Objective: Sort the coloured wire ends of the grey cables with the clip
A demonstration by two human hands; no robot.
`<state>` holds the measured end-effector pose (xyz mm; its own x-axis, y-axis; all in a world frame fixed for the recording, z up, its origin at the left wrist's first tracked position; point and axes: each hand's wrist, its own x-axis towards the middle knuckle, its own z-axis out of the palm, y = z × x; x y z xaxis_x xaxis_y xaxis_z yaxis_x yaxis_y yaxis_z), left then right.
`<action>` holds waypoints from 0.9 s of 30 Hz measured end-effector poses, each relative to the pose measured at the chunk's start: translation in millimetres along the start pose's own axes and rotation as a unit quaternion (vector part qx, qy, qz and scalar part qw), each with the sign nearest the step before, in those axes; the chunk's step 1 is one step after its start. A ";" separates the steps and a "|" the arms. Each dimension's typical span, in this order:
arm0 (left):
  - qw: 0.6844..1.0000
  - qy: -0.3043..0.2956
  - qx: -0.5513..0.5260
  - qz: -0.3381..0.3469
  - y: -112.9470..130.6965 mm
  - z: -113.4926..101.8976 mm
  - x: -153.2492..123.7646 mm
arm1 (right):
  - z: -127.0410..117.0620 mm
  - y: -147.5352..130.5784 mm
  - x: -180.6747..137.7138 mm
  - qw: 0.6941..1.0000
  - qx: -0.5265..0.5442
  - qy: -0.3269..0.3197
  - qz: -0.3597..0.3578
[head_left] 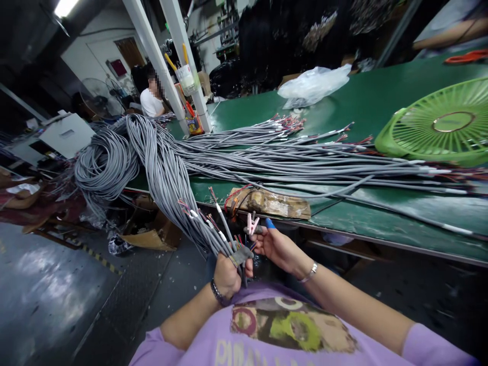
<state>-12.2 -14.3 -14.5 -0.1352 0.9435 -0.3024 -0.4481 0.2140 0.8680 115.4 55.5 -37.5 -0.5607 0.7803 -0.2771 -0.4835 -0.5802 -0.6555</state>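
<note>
My left hand (225, 276) is closed round a bundle of grey cables (213, 238) near their stripped ends, where thin coloured wires stick out past white sleeves. A flat grey strip (241, 255) lies across the cables at my fingers. Just to the right, my right hand (276, 248) has its fingers curled together beside the coloured wire tips, a blue cover on one finger; what it pinches is too small to make out. A pale pink clip (252, 223) sits right by its fingertips, at the table edge.
Many more grey cables (274, 165) stretch along the green table (381, 229), with coils (104, 160) at left. A worn wooden block (280, 203) lies on the front edge. A green fan (438, 122), plastic bag (314, 86) and white post (190, 66) stand beyond. A person (151, 103) sits behind.
</note>
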 end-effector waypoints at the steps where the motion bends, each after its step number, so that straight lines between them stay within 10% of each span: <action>1: 1.000 -0.002 -0.001 -0.004 1.4 1.1 1.4 | 1.8 -2.1 4.0 1.000 -0.002 -0.011 0.004; 7: 1.000 -0.010 -0.004 -0.021 6.7 7.5 9.0 | 14.8 -6.4 15.4 0.979 -0.132 0.041 -0.150; 14: 0.999 -0.007 0.000 -0.032 3.2 8.5 12.2 | 18.7 -3.0 24.0 0.996 0.059 0.041 -0.059; 27: 0.999 -0.005 0.026 -0.025 -3.5 1.5 3.6 | 0.0 1.8 12.6 0.994 0.107 0.007 -0.004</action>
<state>-9.7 -11.3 -18.0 -0.1055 0.9336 -0.3425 -0.4071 0.2737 0.8714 107.5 64.2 -42.1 -0.5469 0.7879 -0.2832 -0.6215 -0.6087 -0.4932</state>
